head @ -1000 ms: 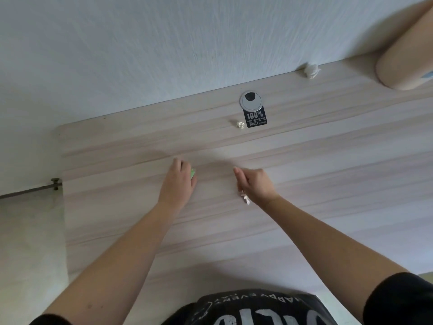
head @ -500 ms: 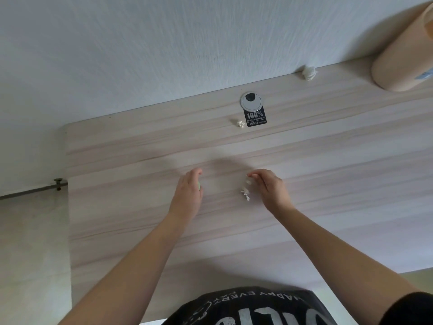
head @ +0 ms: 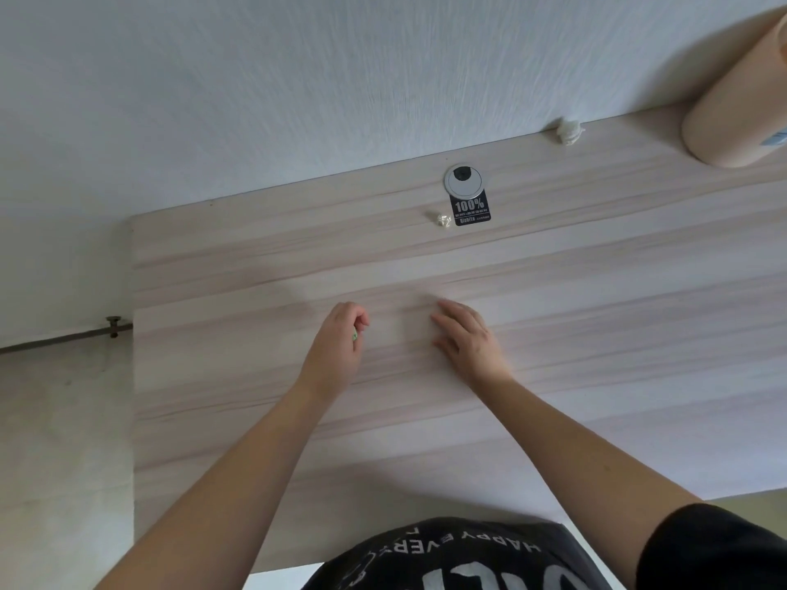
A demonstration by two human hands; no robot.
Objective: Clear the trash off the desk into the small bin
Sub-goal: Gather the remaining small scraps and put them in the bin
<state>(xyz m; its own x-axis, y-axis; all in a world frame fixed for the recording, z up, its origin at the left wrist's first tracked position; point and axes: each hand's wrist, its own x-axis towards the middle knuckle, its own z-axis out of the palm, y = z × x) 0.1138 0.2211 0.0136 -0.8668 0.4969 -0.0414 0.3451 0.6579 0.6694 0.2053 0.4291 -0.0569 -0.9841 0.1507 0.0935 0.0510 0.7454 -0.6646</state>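
My left hand (head: pixel 338 349) is curled over the light wooden desk (head: pixel 596 317), pinching a small green scrap (head: pixel 354 335) that peeks out between the fingers. To its right, my right hand (head: pixel 466 336) lies palm down on the desk with the fingers bent. The white paper scrap seen earlier is hidden under it. A small crumpled white scrap (head: pixel 443 219) lies farther back. A crumpled white tissue (head: pixel 568 130) rests against the wall. The peach-coloured small bin (head: pixel 736 117) stands at the desk's far right corner.
A silver cable grommet (head: pixel 463 180) with a black "100%" sticker (head: pixel 472 210) sits near the wall. The desk ends at a left edge (head: pixel 133 376) with floor beyond. A white wall runs along the desk's back.
Both hands have slid to the right along the desk. The white scrap that showed at my right fingertips is now out of sight under that hand. My left fingers have closed tighter on the green scrap.
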